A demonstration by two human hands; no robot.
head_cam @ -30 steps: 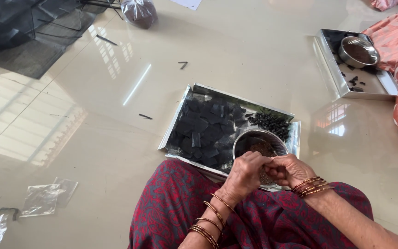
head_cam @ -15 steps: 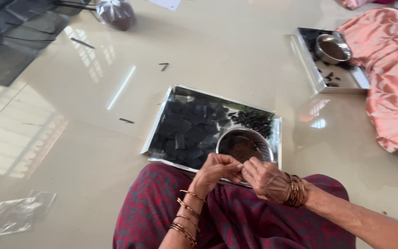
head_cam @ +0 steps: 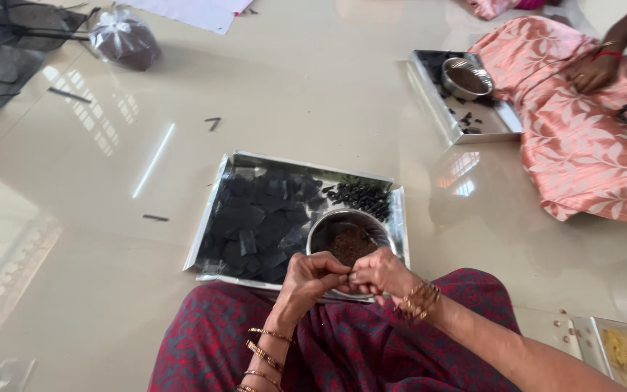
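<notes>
Over the lap, just at the near rim of the steel bowl (head_cam: pixel 348 243) of brown powder, left hand (head_cam: pixel 312 277) and right hand (head_cam: pixel 380 271) are pinched together on something too small to identify; powder could be spilled onto the tray (head_cam: pixel 205 232) if the rim were knocked

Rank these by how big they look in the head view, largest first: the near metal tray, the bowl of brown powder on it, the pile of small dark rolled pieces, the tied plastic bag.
1. Near metal tray
2. Bowl of brown powder
3. Pile of small dark rolled pieces and tied plastic bag: these look about alike, and the bag lies farther away, so no ranking.
</notes>
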